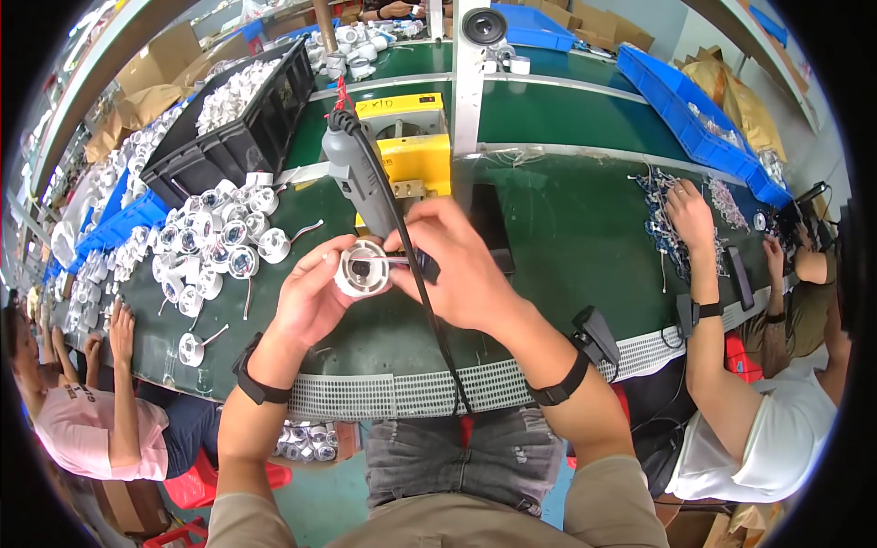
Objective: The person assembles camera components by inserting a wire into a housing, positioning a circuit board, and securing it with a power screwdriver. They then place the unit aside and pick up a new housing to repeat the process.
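Note:
My left hand (312, 290) grips a round white plastic housing (364, 268), its open side with a dark centre facing up. Against the housing's right side, my right hand (449, 265) is closed on a slim tool (395, 260) with a thin shaft and a dark end; its exact kind is unclear. The shaft reaches into the housing's opening. Just beyond my hands hangs a grey electric screwdriver (358, 173) on a red coiled cord, and its black cable passes in front of my right hand.
A yellow machine (416, 164) stands behind the screwdriver. Many white housings (215, 228) with wires pile up at left, by a black crate (247, 119). A blue tray (694, 123) sits at far right. Co-workers sit on both sides; one's hand (690, 215) touches a wire heap (660, 228).

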A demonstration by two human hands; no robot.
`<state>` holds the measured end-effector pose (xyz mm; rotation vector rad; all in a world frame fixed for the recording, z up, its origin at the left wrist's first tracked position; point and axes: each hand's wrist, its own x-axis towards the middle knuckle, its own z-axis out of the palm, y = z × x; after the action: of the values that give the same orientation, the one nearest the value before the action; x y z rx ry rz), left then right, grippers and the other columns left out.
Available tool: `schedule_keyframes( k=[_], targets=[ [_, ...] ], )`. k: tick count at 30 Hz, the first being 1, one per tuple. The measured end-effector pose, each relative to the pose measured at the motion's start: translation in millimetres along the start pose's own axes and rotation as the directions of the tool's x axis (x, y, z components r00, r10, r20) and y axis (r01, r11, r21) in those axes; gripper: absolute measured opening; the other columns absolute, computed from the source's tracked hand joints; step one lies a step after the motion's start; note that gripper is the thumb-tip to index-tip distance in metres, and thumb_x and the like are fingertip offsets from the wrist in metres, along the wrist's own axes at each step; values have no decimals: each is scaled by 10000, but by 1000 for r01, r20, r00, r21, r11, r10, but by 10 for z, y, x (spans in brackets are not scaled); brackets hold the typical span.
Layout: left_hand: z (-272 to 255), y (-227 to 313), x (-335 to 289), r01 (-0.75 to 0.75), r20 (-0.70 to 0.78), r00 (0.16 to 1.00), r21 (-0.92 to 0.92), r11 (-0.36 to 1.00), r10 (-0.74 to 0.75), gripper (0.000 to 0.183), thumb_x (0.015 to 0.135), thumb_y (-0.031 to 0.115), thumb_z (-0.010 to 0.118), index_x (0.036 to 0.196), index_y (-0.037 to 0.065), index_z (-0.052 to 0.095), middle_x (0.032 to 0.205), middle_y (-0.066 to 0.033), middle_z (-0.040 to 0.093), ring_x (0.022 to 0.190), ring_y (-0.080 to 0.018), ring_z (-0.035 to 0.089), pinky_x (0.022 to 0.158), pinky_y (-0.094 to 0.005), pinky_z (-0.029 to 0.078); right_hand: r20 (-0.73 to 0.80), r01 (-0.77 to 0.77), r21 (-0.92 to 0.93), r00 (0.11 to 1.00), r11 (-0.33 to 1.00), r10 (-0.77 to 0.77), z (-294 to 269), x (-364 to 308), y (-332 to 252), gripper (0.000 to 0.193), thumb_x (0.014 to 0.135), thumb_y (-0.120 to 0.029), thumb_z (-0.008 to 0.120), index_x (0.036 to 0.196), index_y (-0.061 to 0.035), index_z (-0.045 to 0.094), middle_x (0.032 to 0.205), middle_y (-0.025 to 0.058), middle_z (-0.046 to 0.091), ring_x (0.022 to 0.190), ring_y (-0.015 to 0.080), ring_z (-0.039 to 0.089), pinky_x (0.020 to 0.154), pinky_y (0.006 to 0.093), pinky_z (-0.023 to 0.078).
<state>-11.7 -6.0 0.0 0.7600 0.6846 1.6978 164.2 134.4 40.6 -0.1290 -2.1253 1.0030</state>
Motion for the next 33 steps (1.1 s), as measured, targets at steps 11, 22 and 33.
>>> schedule_keyframes(
  k=[11,22,33],
  targets=[
    [150,-112,-26,-178,165,975,188,966,148,488,936,189,557,1381,38,423,1381,-189,446,1190,-319,524,967,-478,466,205,-297,426,952,854,229,89,-49,-14,178,782,-25,741,955,-25,698,729,58,657,576,121,621,507,248,485],
    [280,-92,-39,-137,188,976,125,983,112,559,981,156,440,1478,9,231,1492,-204,301,1366,-302,339,1121,-430,270,-111,199,26,975,980,-195,172,-40,-53,214,695,-20,770,905,-55,742,815,70,612,746,208,644,660,303,525],
    [360,-124,-12,-37,-26,998,480,876,56,523,977,142,511,1441,5,312,1301,-107,525,1204,-196,507,1000,-345,439,-61,-28,122,998,992,36,214,-56,89,285,731,-52,761,998,-21,666,914,100,647,786,200,650,665,288,530]
  ],
)
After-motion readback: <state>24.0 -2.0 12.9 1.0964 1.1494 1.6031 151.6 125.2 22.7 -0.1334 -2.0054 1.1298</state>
